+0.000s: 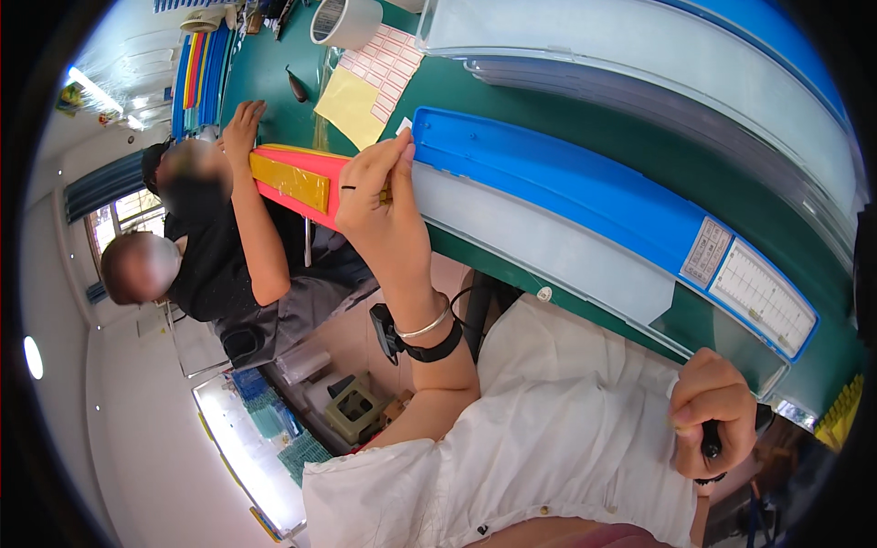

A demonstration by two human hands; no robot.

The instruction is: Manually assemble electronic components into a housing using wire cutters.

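A long blue plastic lid (557, 192) lies along the table edge, joined to or resting against a long transparent box (539, 247). My left hand (384, 196) is at its left end, thumb and forefinger pinched on a small white piece (405, 125), likely a label, at the lid's corner. Two printed labels sit at the lid's right end, one a pale scale-like label (763, 290). Close to my body at the lower right, my right hand (717, 416) is closed around a black handle (711, 440); the rest of that tool is hidden.
Transparent boxes (630, 46) are stacked at the far right. A sheet of red-bordered stickers (384, 68), yellow paper (347, 105) and a white roll (347, 20) lie on the green table (274, 68). A co-worker's hand (242, 132) rests beside a pink-and-yellow bundle (297, 183) at left.
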